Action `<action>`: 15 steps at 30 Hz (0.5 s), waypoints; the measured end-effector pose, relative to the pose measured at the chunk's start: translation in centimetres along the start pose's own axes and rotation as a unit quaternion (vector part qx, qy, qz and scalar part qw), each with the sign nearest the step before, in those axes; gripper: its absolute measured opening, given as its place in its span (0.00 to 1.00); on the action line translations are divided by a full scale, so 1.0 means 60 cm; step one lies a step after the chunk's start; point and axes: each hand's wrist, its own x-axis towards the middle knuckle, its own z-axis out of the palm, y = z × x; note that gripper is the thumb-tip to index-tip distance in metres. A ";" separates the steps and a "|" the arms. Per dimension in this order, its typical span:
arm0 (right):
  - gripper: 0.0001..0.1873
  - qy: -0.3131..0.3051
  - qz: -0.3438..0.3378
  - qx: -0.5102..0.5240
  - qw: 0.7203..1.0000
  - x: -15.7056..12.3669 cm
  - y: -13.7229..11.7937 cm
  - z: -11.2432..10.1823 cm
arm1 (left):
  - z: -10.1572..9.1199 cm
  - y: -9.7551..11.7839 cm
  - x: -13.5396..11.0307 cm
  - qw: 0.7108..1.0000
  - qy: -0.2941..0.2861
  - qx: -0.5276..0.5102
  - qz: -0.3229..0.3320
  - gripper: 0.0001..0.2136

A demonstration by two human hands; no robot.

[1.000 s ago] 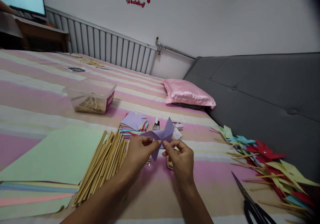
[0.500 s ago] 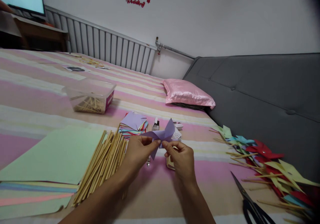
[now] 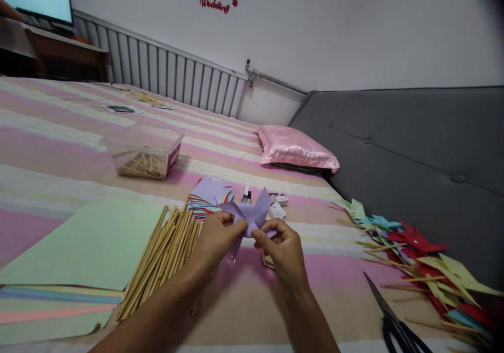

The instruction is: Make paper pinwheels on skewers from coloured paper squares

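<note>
A purple paper pinwheel (image 3: 253,211) is held up between both hands, its blades folded in toward the middle. My left hand (image 3: 220,237) pinches it from the left, thumb near the centre. From the right, my right hand (image 3: 281,248) grips it with thumb and forefinger. No stick shows on it. Behind it lies a stack of cut paper squares (image 3: 210,193), purple on top. Left of my left hand is a bundle of thin wooden sticks (image 3: 165,258). A small box (image 3: 268,258) sits partly hidden behind my right hand.
Finished pinwheels on sticks (image 3: 419,237) lie along the grey headboard (image 3: 413,143). Black scissors (image 3: 394,316) rest at front right. Green paper sheets (image 3: 86,243) lie at left, behind them a clear plastic box (image 3: 144,153) of sticks. A pink pillow (image 3: 297,146) is farther back.
The pinwheel has turned so its face and centre show more toward me, and it sits slightly farther left. Both hands keep their pinch on it.
</note>
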 end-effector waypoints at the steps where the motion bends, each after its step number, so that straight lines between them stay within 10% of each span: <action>1: 0.18 -0.004 -0.014 -0.001 1.000 0.000 0.000 0.001 | -0.002 0.000 0.001 1.000 0.003 -0.010 -0.010 0.05; 15: 0.13 -0.001 -0.048 -0.052 0.997 -0.001 -0.004 -0.001 | -0.009 -0.009 0.010 0.999 -0.021 -0.037 -0.027 0.07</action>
